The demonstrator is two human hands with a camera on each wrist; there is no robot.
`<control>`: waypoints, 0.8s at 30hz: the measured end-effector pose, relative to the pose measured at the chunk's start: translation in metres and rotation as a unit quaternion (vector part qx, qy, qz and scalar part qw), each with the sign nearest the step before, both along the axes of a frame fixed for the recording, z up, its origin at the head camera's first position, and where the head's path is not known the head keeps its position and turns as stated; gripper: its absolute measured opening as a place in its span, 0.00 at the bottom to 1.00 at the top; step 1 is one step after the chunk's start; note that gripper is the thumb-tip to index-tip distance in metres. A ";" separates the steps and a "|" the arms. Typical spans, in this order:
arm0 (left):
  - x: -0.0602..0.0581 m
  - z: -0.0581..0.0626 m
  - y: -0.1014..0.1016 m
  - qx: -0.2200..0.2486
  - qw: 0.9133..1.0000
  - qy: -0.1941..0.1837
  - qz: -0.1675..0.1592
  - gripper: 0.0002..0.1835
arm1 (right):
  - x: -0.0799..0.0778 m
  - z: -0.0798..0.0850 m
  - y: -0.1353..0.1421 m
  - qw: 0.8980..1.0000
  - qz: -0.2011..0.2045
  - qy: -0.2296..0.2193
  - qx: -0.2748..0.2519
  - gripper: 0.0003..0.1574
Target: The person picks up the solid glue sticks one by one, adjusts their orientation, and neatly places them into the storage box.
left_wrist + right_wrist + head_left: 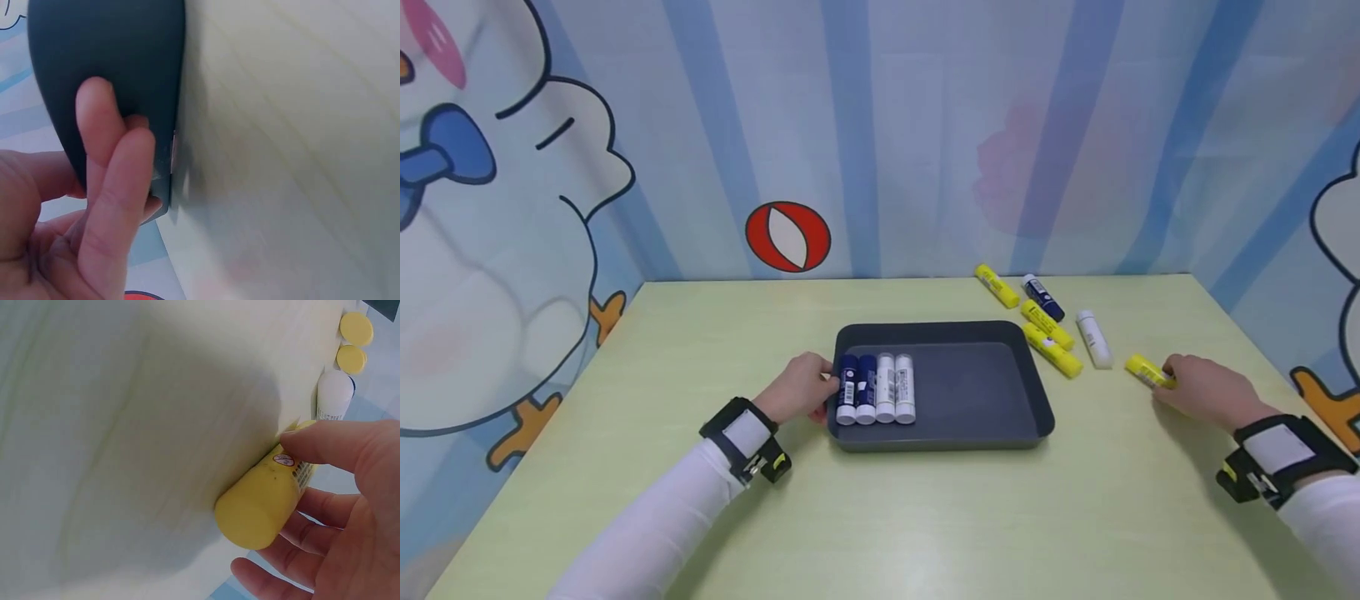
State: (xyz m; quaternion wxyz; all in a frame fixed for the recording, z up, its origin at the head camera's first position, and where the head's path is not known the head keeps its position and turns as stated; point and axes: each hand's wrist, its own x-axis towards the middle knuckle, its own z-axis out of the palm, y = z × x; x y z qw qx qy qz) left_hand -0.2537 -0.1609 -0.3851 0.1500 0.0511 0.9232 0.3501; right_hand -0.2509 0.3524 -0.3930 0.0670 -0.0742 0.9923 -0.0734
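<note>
My left hand (801, 385) holds the left end of a dark grey tray (977, 379). In the left wrist view its thumb is at the rim and its fingers (119, 200) lie along the tray's outer wall. Inside the tray, two dark blue glue sticks (866, 385) and two white glue sticks (905, 387) lie side by side at the left. On the table to the right, my right hand (1210, 387) pinches a yellow glue stick (256, 503) between thumb and fingers. That stick lies tilted, close to the tabletop; its far part is hidden by the thumb.
Beyond the tray's right corner lie three yellow glue sticks (1052, 350), a dark blue glue stick (1043, 297) and a white glue stick (1094, 339). The pale table (925, 525) ends at a striped cartoon backdrop (917, 150) behind and at both sides.
</note>
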 end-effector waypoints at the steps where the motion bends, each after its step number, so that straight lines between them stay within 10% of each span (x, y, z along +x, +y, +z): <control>1: -0.001 0.000 0.000 -0.001 1.000 -0.003 0.000 0.17 | 0.000 0.000 0.000 1.000 -0.002 0.001 -0.002 0.27; 8: -0.009 0.001 -0.006 -0.015 1.000 -0.017 -0.014 0.22 | 0.004 0.013 -0.011 0.998 -0.018 0.025 -0.046 0.25; 13: -0.009 0.012 -0.012 -0.096 0.986 0.132 -0.024 0.24 | 0.006 0.028 -0.035 0.995 0.003 0.059 -0.086 0.27; 18: -0.006 0.021 -0.009 -0.165 0.928 0.327 -0.074 0.25 | 0.008 0.039 -0.069 0.990 0.025 0.079 -0.116 0.30; 24: -0.002 0.026 0.004 -0.235 0.842 0.446 -0.191 0.34 | 0.009 0.049 -0.115 0.982 0.061 0.095 -0.149 0.26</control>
